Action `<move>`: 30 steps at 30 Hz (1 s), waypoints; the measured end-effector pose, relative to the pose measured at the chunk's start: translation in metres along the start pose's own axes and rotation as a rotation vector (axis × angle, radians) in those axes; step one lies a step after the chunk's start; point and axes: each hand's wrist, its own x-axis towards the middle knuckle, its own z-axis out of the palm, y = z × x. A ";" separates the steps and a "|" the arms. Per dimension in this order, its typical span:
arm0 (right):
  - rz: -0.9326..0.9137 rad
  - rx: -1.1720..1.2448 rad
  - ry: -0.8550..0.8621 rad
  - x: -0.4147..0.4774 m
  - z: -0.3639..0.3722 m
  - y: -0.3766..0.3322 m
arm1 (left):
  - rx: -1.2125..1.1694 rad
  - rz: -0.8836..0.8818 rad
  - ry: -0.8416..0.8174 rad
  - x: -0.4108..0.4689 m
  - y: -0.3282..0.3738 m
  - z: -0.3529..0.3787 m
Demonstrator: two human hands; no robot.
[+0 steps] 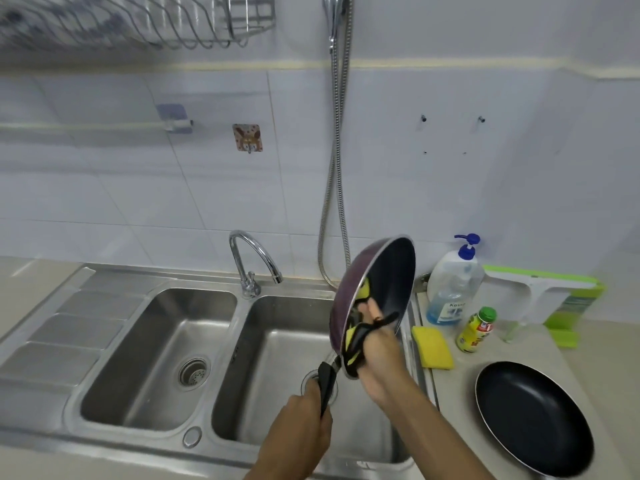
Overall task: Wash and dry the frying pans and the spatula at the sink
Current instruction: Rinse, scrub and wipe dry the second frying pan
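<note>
Head view. Landmark: the double-bowl steel sink.

My left hand is clenched around the black handle of the purple frying pan, held tilted on edge above the sink's right bowl, its dark inside facing right. My right hand presses a yellow-and-black cloth against the pan's inner surface, fingers closed on the cloth.

Frying pans: two. The second frying pan, black inside, lies flat on the counter right of the sink, untouched by either hand.

Sink bowls: two, each with a drain; the left drain is fully visible, the right one is partly hidden behind the handle. One chrome tap stands at the sink's back rim between the bowls.

Right of the sink, on the counter: one yellow sponge, one clear pump bottle with a blue nozzle, one small yellow bottle with a green cap.

Above the sink: one metal shower hose on the tiled wall, one wire dish rack at upper left.
</note>
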 end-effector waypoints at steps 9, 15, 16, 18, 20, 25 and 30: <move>-0.305 0.129 0.080 0.002 -0.107 -0.095 | 0.056 -0.124 0.182 -0.014 -0.036 0.010; -0.652 -0.525 -0.136 0.005 -0.071 -0.066 | -0.234 -0.224 0.087 -0.007 -0.053 0.031; -0.778 -0.792 -0.131 0.009 -0.069 -0.042 | -0.218 -0.210 0.092 -0.005 -0.055 0.035; -1.061 -1.352 -0.220 0.015 -0.064 0.007 | -0.168 -0.174 0.102 -0.004 -0.054 0.041; -1.268 -1.810 -0.292 0.026 -0.056 0.049 | -0.032 -0.152 0.067 -0.006 -0.049 0.042; -1.042 -1.973 -0.430 0.089 0.011 0.015 | 0.137 -0.104 0.019 -0.020 -0.040 0.045; -0.413 -1.728 -0.047 0.165 -0.010 -0.086 | 0.149 -0.055 0.153 -0.033 -0.045 0.025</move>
